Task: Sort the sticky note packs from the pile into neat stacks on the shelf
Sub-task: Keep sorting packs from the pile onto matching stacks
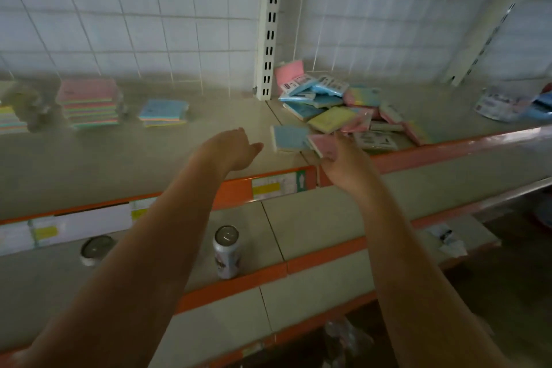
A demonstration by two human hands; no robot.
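Note:
A pile of sticky note packs (343,104) in pink, blue and yellow lies on the shelf (149,164) right of the white upright. My right hand (343,164) holds a pink pack (321,143) at the pile's near edge. A blue pack (288,137) lies flat just left of it. My left hand (236,146) hovers over the shelf with relaxed fingers, holding nothing, a short way left of the blue pack. To the left stand a tall multicolour stack (89,104), a low blue-topped stack (162,113) and another stack (10,119) at the frame's edge.
A white slotted upright (268,33) divides the tiled back wall. More packets (504,104) lie at the far right of the shelf. On the lower shelf stand a tall can (226,251) and a short tin (94,249). Orange price strips (233,191) edge the shelves.

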